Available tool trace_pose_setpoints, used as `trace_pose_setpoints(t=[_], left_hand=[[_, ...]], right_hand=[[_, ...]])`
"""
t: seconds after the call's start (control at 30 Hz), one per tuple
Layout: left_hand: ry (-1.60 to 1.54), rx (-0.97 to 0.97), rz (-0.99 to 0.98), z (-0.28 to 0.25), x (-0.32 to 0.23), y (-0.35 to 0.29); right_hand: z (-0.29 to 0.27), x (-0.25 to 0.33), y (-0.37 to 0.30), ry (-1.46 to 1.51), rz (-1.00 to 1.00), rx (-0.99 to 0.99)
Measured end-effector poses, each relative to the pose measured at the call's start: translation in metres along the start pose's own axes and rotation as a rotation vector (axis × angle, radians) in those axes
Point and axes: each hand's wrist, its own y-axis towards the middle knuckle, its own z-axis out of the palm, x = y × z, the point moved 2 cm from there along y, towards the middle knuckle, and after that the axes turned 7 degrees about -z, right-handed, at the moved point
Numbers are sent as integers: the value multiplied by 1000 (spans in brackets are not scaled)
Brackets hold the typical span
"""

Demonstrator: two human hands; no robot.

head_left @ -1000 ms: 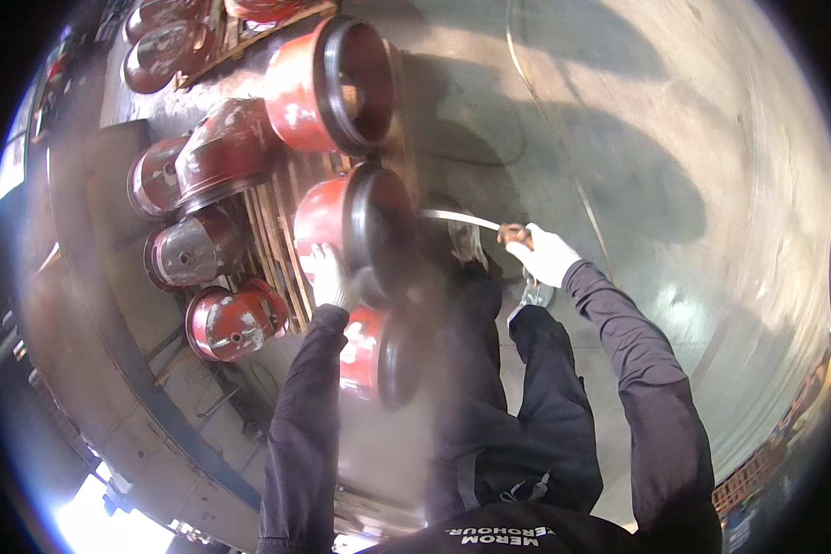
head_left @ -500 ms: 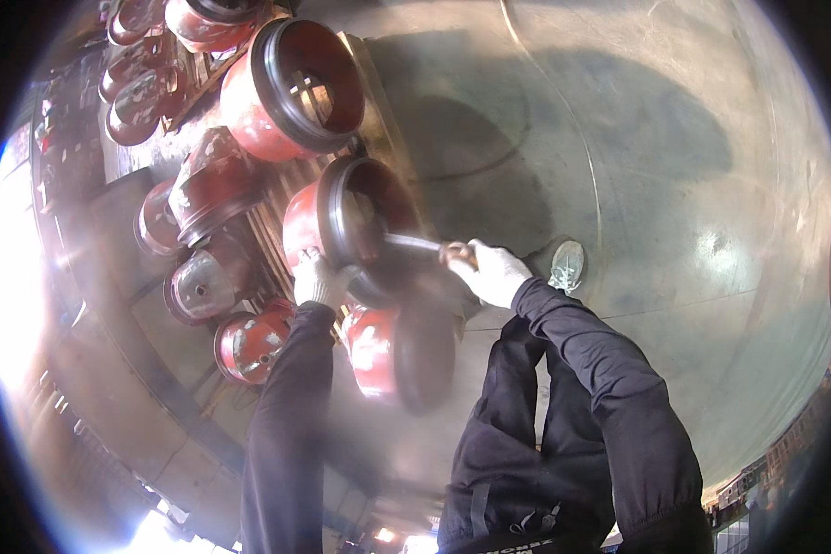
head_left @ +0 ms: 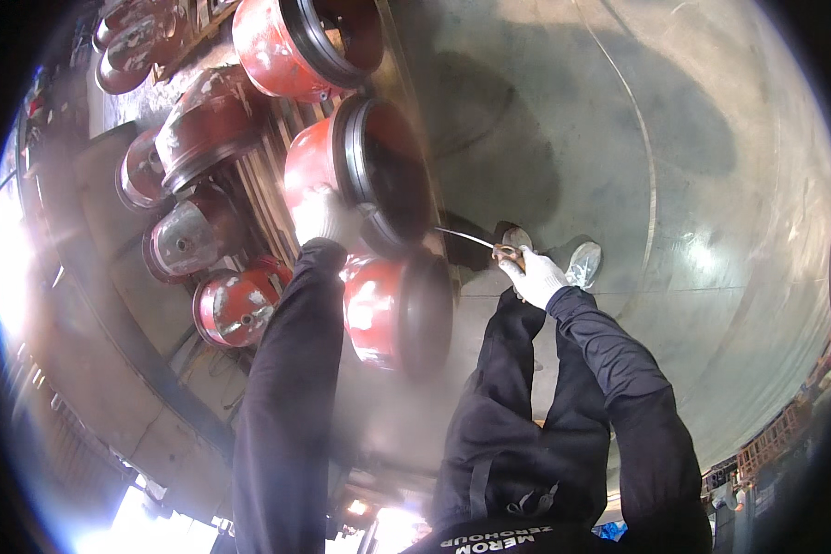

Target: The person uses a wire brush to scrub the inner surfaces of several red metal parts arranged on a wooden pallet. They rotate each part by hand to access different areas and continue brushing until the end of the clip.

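Note:
My gloved left hand [head_left: 328, 218] grips the near side of a red drum-shaped metal part [head_left: 310, 159] by its dark, thick rim; haze blurs the fingers. The part lies on its side, its open end facing right. To the right of that opening, my gloved right hand [head_left: 537, 278] is closed round the brown handle of a long, thin tool [head_left: 466, 236]. Its pale, slender shaft points left toward the rim, and I cannot make out whether the tip touches it. Just nearer to me lies another red drum-shaped part [head_left: 371, 309], partly hazed over.
A larger red part [head_left: 282, 46] lies beyond. More domed red and grey parts [head_left: 186, 235] stand along the left on wooden slats [head_left: 266, 175]. Concrete floor [head_left: 563, 120] spreads to the right, with a pale cable or hose [head_left: 639, 115] across it. My shoes [head_left: 584, 265] are near the tool.
My right hand has drawn the tool to the right, away from the drum's opening. My left hand has shifted nearer the rim. The whole view has moved slightly.

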Motion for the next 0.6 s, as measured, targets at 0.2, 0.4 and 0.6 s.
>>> trace_pose_setpoints(t=[0.2, 0.4, 0.6], left_hand=[[-26, 67, -15, 2, 4, 2], [-34, 23, -2, 8, 7, 4], [-45, -30, 22, 24, 15, 8]], right_hand=[[38, -32, 28, 128, 8, -102], [34, -39, 66, 312, 12, -377], [-12, -9, 77, 469, 66, -527]])
